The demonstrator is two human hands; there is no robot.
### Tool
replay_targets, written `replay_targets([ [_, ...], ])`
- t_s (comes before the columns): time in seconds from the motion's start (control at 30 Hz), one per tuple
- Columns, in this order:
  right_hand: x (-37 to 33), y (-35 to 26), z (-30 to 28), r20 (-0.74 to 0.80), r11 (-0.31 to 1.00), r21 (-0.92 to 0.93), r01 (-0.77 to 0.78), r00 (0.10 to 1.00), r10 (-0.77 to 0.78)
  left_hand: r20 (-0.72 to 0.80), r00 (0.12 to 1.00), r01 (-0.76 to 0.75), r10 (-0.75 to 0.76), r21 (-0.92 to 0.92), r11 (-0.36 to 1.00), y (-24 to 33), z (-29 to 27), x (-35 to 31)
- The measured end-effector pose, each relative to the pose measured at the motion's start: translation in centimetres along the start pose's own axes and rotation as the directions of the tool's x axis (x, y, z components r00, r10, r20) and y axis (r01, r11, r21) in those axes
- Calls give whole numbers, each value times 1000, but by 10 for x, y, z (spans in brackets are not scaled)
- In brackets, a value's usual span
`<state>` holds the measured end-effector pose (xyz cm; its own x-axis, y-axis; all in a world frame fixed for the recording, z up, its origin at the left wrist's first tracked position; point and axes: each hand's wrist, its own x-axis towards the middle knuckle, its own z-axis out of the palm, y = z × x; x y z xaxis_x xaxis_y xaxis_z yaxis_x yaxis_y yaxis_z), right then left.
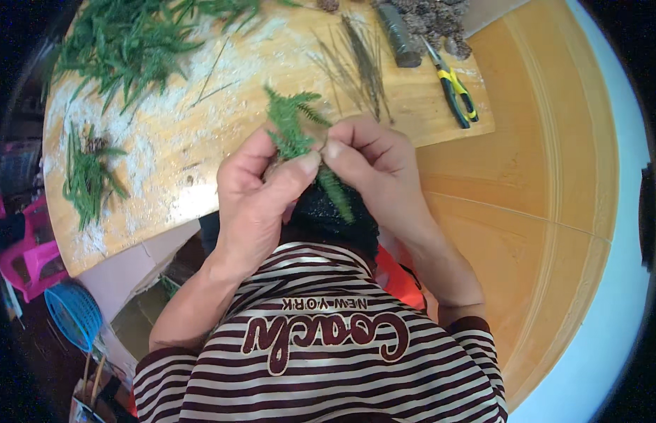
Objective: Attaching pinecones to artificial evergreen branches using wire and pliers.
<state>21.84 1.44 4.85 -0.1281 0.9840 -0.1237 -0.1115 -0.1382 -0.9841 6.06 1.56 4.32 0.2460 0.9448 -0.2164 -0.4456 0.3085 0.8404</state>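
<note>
My left hand [261,176] is closed on a green artificial fern-like sprig [288,123], thumb pressed near its lower end. Close against it, my right hand [370,158] pinches at the sprig's base, where a thin brownish strand shows between thumb and finger. One green frond [335,194] hangs down between the two hands. Both hands are held over the table's near edge, in front of my striped shirt. What lies inside the curled fingers is hidden.
A wooden table [222,120] carries white flakes, a heap of green sprigs [131,42], a smaller sprig bunch [90,173], thin wires [360,63], a dark cylinder [398,35], pine cones [441,17] and yellow-black pliers [451,84]. A blue basket [74,316] and pink stool [33,250] stand lower left.
</note>
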Motion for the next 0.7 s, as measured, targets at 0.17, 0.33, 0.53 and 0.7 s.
replay_targets([
  [0.17,8,-15,-45,-169,907,-375,192,948,-270,-63,989,-140,137,-44,989,14,7,9],
  [0.33,31,-48,-139,73,26,-995,101,855,-513,-96,970,-226,222,-34,973,20,-8,11],
  [0.53,36,-40,-179,73,-13,-997,72,976,-206,-94,973,-218,212,-58,974,27,-16,7],
  [0.7,39,-34,-173,100,-11,-995,100,974,-205,-96,972,-222,216,-58,973,27,-24,5],
])
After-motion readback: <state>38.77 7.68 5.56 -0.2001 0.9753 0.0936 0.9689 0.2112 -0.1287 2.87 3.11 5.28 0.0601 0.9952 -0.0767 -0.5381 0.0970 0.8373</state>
